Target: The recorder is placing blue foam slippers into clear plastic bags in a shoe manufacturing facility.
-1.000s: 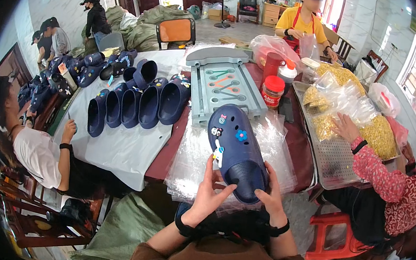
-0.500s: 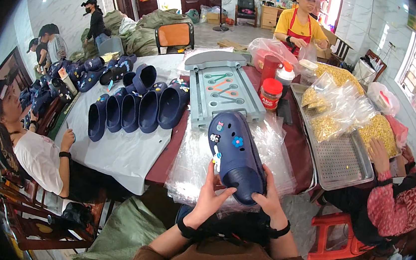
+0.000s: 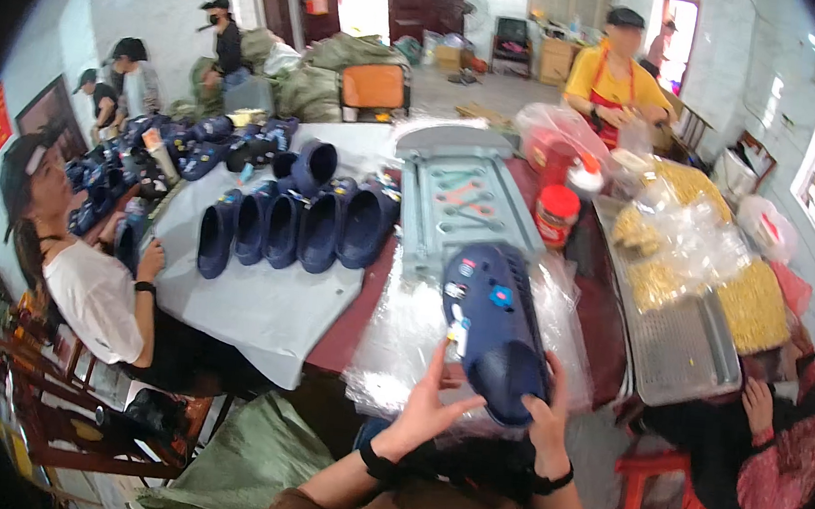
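Two hands' fingers (image 3: 443, 371) around clog (image 3: 496, 327)

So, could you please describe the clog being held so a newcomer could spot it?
Start at the long table, then the clear plastic sheets at its near end. The navy clog is above them, between both hands; unlike the clogs in the row, it carries small coloured charms.

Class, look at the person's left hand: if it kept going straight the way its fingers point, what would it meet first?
The left hand points up and forward, fingers already touching the navy foam clog. Going on, it would press into that clog's side first; beyond lies the crinkled clear plastic sheet, though depth is uncertain.
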A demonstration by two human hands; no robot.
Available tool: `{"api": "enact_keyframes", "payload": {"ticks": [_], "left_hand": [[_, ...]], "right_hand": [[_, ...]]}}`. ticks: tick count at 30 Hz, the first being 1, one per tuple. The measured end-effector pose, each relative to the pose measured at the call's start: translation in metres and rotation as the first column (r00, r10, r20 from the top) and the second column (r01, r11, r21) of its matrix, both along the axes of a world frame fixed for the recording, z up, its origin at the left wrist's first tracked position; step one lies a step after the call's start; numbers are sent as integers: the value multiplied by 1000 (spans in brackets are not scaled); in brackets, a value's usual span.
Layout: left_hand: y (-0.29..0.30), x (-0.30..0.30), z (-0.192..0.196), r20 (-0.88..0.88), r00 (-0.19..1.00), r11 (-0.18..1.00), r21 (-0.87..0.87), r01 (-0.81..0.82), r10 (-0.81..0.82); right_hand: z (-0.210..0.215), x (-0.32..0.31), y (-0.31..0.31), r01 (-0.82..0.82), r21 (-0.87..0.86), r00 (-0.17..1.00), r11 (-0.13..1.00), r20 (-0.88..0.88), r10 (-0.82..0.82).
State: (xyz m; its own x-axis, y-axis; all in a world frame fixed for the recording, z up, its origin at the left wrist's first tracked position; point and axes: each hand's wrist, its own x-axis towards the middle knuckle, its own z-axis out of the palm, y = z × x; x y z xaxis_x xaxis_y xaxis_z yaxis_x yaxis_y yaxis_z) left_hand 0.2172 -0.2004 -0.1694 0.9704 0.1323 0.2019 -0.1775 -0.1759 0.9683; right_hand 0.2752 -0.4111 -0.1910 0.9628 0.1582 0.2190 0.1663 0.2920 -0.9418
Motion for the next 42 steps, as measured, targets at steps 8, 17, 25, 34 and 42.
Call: {"api": "enact_keyframes", "payload": {"ticks": [8,17,25,34,42], "left_hand": [[8,-5,-5,122,980,869,488,80,-159],[6,0,-23,101,986,793,607,46,-135],[10,14,-31,114,993,822,568,-34,-38],[11,19,-32,45,999,854,520,-33,12],[10,20,-39,53,999,811,585,-23,-9]], "right_hand": [[47,-3,-15,345,-166,932,924,174,-317],[51,-4,-11,562,-653,802,508,581,-139],[54,-17,4,479,-647,823,594,567,-46],[50,-7,1,386,-787,880,481,471,65],[68,2,32,370,-890,916,267,397,54]]}}
